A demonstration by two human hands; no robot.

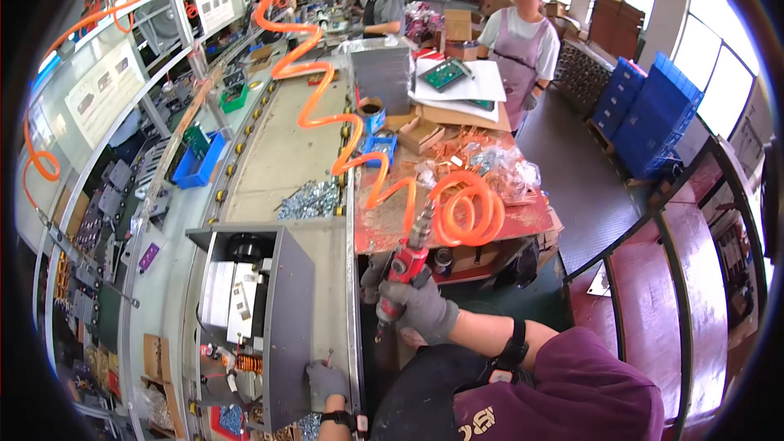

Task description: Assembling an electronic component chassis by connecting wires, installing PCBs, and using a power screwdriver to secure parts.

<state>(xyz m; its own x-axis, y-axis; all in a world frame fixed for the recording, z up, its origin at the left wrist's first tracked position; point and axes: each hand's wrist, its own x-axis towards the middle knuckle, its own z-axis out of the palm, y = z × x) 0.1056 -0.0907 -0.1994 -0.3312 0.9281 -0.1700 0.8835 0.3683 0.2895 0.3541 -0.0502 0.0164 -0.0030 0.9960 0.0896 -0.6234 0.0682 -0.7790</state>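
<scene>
My right hand [425,309], in a grey glove, is wrapped round a red and black air screwdriver [406,265]. The tool is tilted beside the bench edge, away from the casing, and an orange coiled hose [469,216] lies by its upper end. My gloved left hand [327,380] is at the right side of an open grey metal casing [290,302], fingers drawn together with a thin, small piece sticking up from them, too small to name. Inside the casing are white blocks [216,298], a black round part [247,247] and an orange coil [249,363].
A pile of small metal parts [310,200] lies on the conveyor line beyond the casing. Blue bins [198,162] stand on the left. A red-topped table [523,219] holds plastic bags and a cardboard tray [420,135]. One person [523,49] stands behind it; another [384,8] works farther back.
</scene>
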